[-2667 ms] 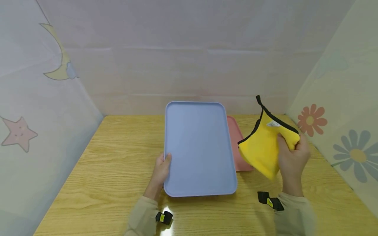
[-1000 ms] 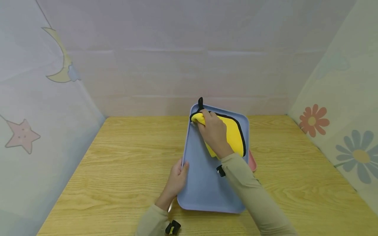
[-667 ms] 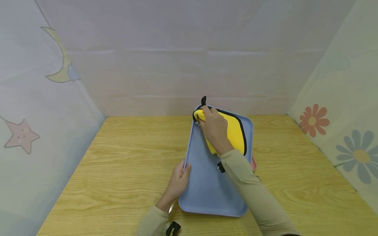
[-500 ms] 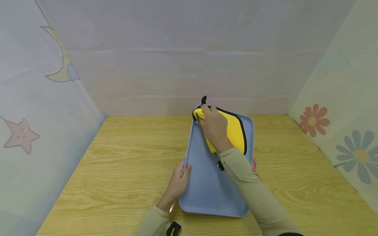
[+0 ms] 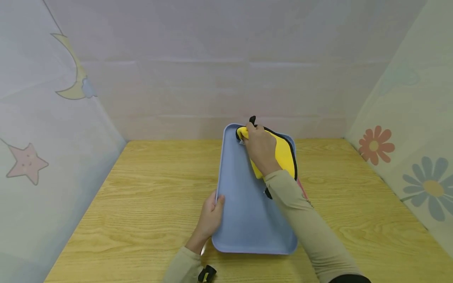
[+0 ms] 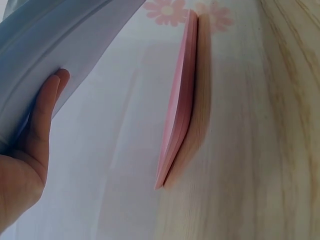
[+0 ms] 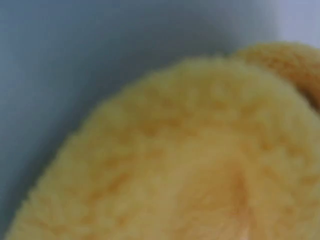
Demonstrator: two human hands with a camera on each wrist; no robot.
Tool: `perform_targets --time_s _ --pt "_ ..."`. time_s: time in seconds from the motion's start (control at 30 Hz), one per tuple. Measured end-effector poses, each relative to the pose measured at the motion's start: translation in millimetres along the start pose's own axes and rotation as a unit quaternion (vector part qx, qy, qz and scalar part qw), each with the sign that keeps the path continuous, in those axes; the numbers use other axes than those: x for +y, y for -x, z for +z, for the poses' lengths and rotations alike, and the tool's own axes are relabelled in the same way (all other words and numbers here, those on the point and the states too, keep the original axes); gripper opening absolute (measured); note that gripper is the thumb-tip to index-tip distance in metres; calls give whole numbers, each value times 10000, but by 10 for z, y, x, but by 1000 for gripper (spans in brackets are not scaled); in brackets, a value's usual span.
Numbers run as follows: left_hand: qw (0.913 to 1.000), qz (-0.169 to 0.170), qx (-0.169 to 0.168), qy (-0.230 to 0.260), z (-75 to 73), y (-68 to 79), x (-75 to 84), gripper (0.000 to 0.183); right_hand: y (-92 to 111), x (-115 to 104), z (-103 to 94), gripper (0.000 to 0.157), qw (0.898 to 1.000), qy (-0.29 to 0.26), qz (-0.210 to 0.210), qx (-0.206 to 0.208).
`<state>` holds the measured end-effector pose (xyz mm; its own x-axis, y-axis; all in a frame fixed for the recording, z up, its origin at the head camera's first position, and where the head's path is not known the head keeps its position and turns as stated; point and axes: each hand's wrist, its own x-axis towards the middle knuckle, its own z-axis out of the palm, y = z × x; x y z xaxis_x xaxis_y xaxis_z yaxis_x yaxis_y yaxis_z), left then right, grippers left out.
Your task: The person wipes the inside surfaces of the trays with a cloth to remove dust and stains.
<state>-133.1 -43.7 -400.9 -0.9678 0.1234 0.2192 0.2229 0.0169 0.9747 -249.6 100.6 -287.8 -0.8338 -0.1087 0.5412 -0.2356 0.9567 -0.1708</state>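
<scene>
A light-blue tray (image 5: 244, 212) is held tilted above the table by my left hand (image 5: 209, 214). The thumb lies over its left rim, and the left wrist view shows fingers (image 6: 42, 115) spread under the tray. My right hand (image 5: 261, 147) grips a yellow cleaning cloth (image 5: 284, 157) with black edging and a black loop, bunched at one corner. This cloth lies against the tray's upper right part. Up close in the right wrist view, the fluffy cloth (image 7: 200, 150) fills most of the picture, hiding the right fingers.
Behind the blue tray a pink tray (image 6: 180, 100) lies on the wooden table (image 5: 159, 188); only a sliver shows in the head view. A pale fabric backdrop (image 5: 226, 78) closes off the back and both sides.
The right hand has brought the cloth from the right side onto the tray. Since half a second ago, the cloth has shifted slightly right while the tray has tipped slightly left.
</scene>
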Motion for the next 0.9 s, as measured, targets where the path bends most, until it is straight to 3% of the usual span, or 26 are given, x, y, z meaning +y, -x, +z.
perform_targets --time_s 0.63,0.77,0.9 --pt "9995 150 176 198 -41 47 14 27 12 322 28 29 9963 479 367 -617" --pt "9996 147 223 33 -54 56 8 25 5 404 25 32 9918 550 552 -1011" --pt "9995 159 249 -111 -73 71 -6 24 -16 498 21 37 9805 700 887 -1607"
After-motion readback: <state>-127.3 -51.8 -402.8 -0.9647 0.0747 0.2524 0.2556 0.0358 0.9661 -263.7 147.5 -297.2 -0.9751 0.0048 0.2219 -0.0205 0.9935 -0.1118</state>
